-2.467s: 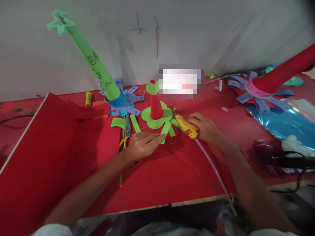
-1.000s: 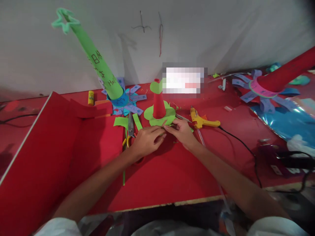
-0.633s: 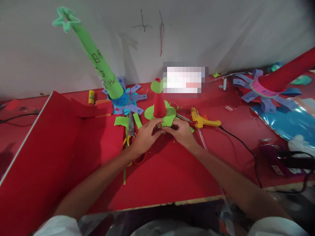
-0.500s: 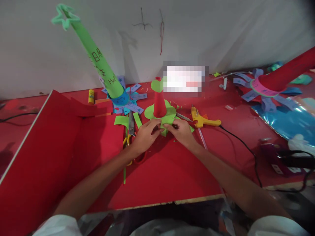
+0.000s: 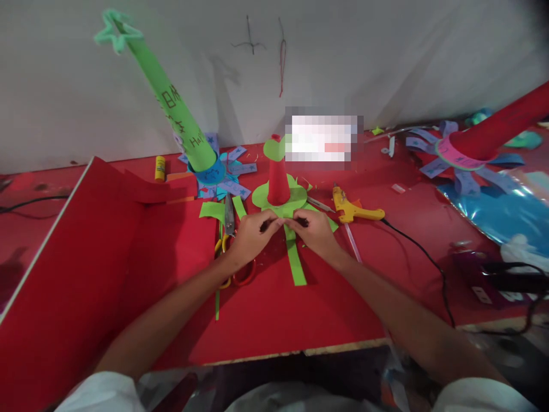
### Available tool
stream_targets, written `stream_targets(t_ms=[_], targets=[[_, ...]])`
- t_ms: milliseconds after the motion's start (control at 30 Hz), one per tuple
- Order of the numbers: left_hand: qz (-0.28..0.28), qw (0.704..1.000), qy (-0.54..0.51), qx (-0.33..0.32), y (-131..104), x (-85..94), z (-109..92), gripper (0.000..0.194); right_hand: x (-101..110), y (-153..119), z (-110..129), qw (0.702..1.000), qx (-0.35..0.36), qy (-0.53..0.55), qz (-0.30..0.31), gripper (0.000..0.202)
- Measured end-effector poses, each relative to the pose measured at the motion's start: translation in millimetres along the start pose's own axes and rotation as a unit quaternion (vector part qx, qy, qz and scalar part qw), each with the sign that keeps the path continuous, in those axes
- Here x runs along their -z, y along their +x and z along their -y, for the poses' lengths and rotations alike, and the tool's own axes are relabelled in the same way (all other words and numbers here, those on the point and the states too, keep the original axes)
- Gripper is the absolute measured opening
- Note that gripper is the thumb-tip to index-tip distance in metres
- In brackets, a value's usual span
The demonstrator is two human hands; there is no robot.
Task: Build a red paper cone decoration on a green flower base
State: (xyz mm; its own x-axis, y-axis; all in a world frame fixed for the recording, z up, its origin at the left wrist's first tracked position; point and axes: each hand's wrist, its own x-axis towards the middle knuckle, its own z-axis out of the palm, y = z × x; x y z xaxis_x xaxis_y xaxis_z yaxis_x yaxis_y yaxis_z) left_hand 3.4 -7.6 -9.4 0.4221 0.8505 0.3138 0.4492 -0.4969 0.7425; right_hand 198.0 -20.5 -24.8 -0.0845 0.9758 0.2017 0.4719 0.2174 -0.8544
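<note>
My left hand (image 5: 254,233) and my right hand (image 5: 316,230) meet at the table's middle, thumbs and fingers pinched on a green paper strip (image 5: 295,264). The strip's lower part hangs straight down toward me; its upper part is partly hidden by my fingers. Just beyond my hands a small red paper cone (image 5: 278,187) stands on a green flower-shaped paper base (image 5: 261,197), with a rounded green paper piece (image 5: 274,149) at its top. Left of my left hand lie scissors with red and yellow handles (image 5: 244,276), their grey blades pointing away.
A yellow glue gun (image 5: 355,210) with a black cord lies right of my hands. A tall green paper tube (image 5: 171,109) leans at back left beside a glue stick (image 5: 160,169). Red board (image 5: 77,257) rises at left. At right are a red tube (image 5: 501,129) and blue film (image 5: 476,209).
The green strip, bunched between my fingers before, now stretches out toward me below my hands. My fingertips have come closer together.
</note>
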Motion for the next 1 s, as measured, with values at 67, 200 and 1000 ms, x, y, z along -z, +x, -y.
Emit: stream_targets(t_ms=[67, 200, 1000], targets=[[-0.025, 1.0, 0.011, 0.0, 3, -3.1, 3, 0.031, -2, -1, 2, 1.0, 0.009, -0.012, 0.011, 0.066], [-0.016, 0.999, 0.008, -0.037, 5, -3.2, 8, 0.023, -5, -2, 2, 0.999, 0.017, -0.032, 0.018, 0.063], [0.021, 0.988, 0.107, 0.107, 30, 3.4, 19, 0.015, -5, -8, -4, 0.934, 0.215, -0.284, 0.027, 0.031]])
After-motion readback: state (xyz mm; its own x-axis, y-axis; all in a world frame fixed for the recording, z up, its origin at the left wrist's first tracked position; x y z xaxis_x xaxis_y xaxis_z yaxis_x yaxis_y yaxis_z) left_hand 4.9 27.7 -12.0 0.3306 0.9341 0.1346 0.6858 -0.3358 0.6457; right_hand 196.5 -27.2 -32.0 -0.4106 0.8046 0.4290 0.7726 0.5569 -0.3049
